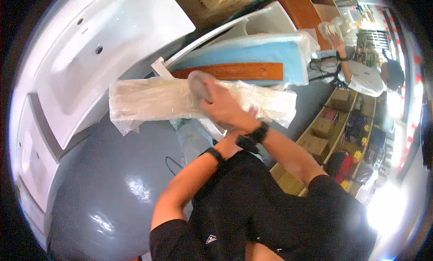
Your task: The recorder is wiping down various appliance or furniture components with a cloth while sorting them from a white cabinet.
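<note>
A long package in clear bubble wrap (152,98) lies crosswise before me, with loose plastic hanging from its lower edge. My right hand (226,107) is over its middle and grips a round grey-brown roll (199,87), which looks like packing tape and is blurred. My left hand (231,142) crosses beneath my right wrist at the package's near side. Most of it is hidden, so its grip cannot be made out. Beyond the package lie a reddish-brown board (236,71) and a light-blue panel wrapped in plastic (287,53).
White washbasins (115,27) stand at the left, above a glossy grey floor (111,173). White frame pieces (209,34) lie behind the package. Shelves with cardboard boxes (313,144) run along the right. Another person (367,78) in a white top handles plastic-wrapped things at the upper right.
</note>
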The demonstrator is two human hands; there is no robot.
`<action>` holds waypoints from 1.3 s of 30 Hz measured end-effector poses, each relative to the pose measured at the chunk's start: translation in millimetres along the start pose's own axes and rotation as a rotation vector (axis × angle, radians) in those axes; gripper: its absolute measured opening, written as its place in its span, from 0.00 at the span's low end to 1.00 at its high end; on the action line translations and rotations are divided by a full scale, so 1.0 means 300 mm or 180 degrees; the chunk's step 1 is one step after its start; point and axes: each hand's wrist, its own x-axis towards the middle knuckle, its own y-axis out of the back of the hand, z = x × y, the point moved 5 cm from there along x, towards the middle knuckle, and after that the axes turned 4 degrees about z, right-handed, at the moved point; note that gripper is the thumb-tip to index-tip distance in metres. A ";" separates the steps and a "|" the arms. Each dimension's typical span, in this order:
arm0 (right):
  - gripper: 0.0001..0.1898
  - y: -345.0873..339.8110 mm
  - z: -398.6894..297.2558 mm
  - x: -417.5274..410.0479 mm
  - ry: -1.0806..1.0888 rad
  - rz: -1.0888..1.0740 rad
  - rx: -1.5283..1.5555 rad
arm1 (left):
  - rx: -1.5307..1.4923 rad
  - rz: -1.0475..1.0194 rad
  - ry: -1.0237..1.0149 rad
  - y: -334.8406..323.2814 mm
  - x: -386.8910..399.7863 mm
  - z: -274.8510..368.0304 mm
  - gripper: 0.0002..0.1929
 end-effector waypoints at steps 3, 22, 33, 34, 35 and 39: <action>0.26 -0.145 0.101 0.040 -0.0764 -0.1078 -0.1339 | 0.1043 -0.1791 0.1248 0.005 -0.119 -0.067 0.17; 0.26 -0.409 -0.109 0.238 -0.0101 -0.0729 0.0520 | -0.2446 0.4346 0.1166 0.692 -0.362 -0.213 0.37; 0.28 -0.579 -0.306 0.313 0.1309 -0.1697 -0.0710 | -0.3037 0.4512 0.0675 0.618 -0.385 -0.360 0.35; 0.29 -0.528 -0.277 0.300 0.1713 -0.1634 -0.0965 | -0.2705 0.4354 0.1273 0.617 -0.391 -0.361 0.34; 0.30 -0.477 -0.237 0.287 0.2019 -0.1633 -0.1301 | -0.2759 0.4219 0.0944 0.635 -0.387 -0.338 0.34; 0.33 -0.273 -0.038 0.177 0.1143 -0.1922 -0.1331 | -0.2837 0.3966 0.1493 0.647 -0.373 -0.282 0.34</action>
